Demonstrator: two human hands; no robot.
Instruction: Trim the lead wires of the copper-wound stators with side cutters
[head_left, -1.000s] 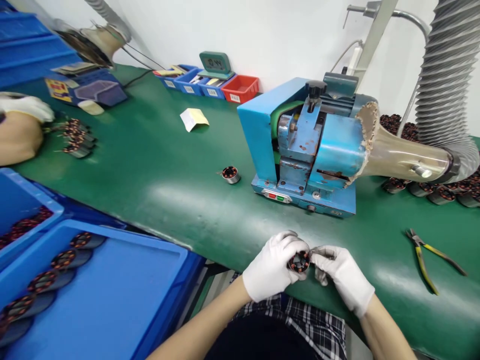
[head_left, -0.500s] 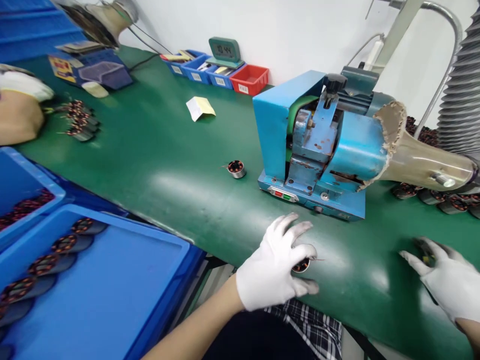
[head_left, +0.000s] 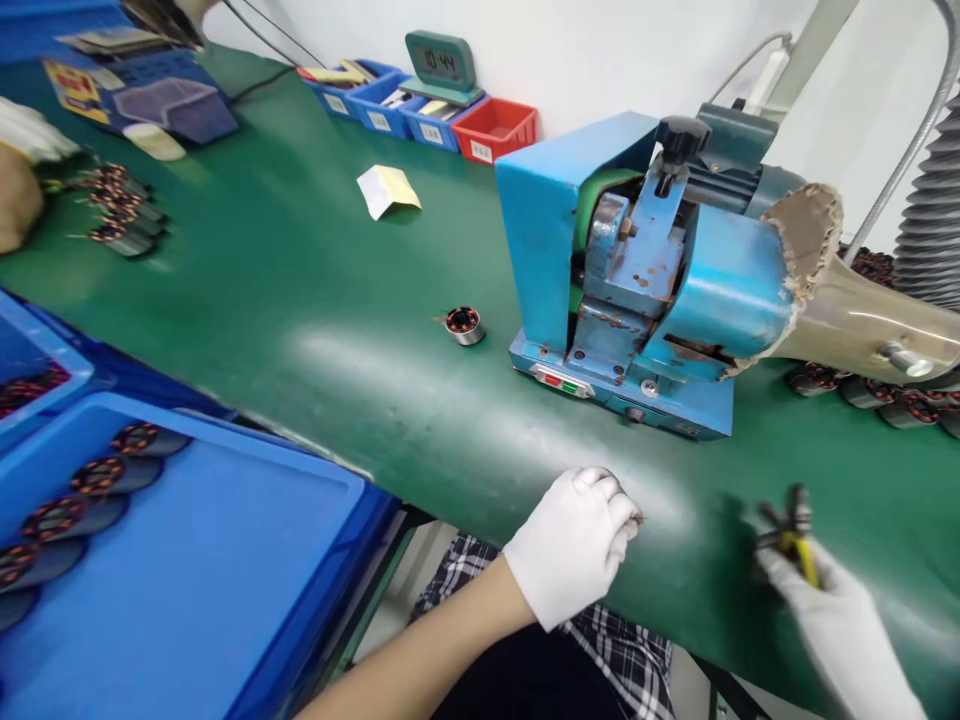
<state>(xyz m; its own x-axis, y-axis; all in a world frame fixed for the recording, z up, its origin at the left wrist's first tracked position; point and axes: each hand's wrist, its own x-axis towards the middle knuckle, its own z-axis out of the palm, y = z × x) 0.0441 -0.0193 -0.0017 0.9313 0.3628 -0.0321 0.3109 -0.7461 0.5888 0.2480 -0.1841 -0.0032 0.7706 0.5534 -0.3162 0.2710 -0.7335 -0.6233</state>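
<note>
My left hand [head_left: 581, 540], in a white glove, is closed over a small wound motor stator at the front of the green table. The fingers hide the stator; only a thin copper wire end shows beside them. Off to the right, my gloved right hand [head_left: 817, 575] grips yellow-handled pliers [head_left: 801, 553], smeared by motion, held just above the table. A single stator [head_left: 464, 326] with copper windings sits upright beyond my left hand, its wire end pointing left.
A blue grinding machine [head_left: 622, 290] stands behind my hands. Several stators [head_left: 866, 390] lie right of it, and more [head_left: 124, 215] at the far left near another person's gloved hand [head_left: 30, 130]. A blue tray [head_left: 247, 560] with stators stands at left. Small bins [head_left: 495, 130] line the wall.
My left hand has closed over the stator that lay under its fingers. My right hand has moved left and come up with the pliers. The view has shifted slightly.
</note>
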